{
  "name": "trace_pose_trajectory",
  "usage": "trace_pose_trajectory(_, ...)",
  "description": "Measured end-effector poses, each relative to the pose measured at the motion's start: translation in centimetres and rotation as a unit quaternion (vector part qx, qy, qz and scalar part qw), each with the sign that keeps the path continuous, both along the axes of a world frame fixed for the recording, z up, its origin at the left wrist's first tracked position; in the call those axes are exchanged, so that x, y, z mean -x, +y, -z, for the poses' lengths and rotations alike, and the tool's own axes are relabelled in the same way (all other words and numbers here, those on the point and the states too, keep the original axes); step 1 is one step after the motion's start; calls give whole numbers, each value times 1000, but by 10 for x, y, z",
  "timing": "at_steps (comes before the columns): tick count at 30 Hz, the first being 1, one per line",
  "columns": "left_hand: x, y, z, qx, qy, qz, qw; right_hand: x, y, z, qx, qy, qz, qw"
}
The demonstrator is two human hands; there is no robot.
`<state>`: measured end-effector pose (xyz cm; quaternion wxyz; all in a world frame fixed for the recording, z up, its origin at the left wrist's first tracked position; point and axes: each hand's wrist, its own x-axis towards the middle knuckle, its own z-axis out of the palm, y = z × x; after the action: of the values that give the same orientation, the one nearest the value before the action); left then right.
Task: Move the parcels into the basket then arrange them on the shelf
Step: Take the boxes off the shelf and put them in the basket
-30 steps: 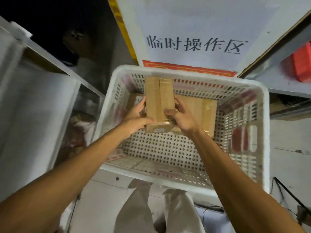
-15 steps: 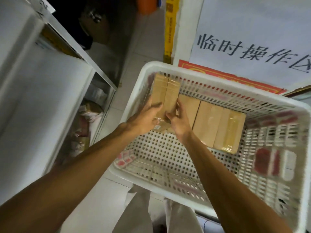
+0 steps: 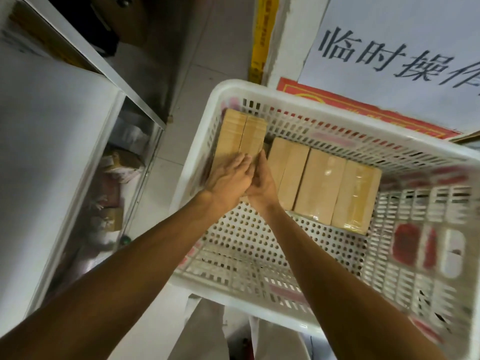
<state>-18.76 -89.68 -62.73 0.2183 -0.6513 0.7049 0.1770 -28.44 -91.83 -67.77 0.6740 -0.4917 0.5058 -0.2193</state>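
- Gripping the upright parcel with both hands: left hand has its fingers laid over the near face, right hand clamps the right edge.
- Parcel stands just beyond the fingertips, against the basket wall, far-left corner.
- Flat parcels lie just right of the right hand, on the basket floor.
- Shelf is left of the left hand.

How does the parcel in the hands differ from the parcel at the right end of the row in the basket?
The held parcel is gripped by the left hand and right hand; the right-end parcel is untouched. The held parcel stands steeply by the left wall of the basket; the right-end parcel lies flat. The right-end parcel shows glossy tape; the held parcel looks matte. Both are brown and oblong.
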Motion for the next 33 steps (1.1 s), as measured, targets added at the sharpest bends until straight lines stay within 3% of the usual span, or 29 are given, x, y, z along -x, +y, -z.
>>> trace_pose_trajectory(3,-20,13,0,-4,-58,59,997,3,1,-6,-51,66,-25,996)
trace_pose_trajectory(6,-27,15,-4,7,-122,96,988,4,9,-2,-91,164,10,982)
trace_pose_trajectory(9,-29,19,-1,24,-164,65,984,-4,9,-10,-163,132,45,977)
trace_pose_trajectory(12,-32,21,-9,57,-127,31,990,1,12,-22,-186,121,8,975)
trace_pose_trajectory(19,-20,34,-40,-7,100,-6,995,33,26,-71,7,226,-107,968)
trace_pose_trajectory(23,-26,28,-86,-40,192,-54,979,46,20,-113,96,287,-180,936)
trace_pose_trajectory(27,-42,20,-140,-9,204,-90,975,51,1,-163,178,322,-246,897)
trace_pose_trajectory(33,-70,40,-232,78,194,-191,959,17,-22,-259,245,211,-263,909)
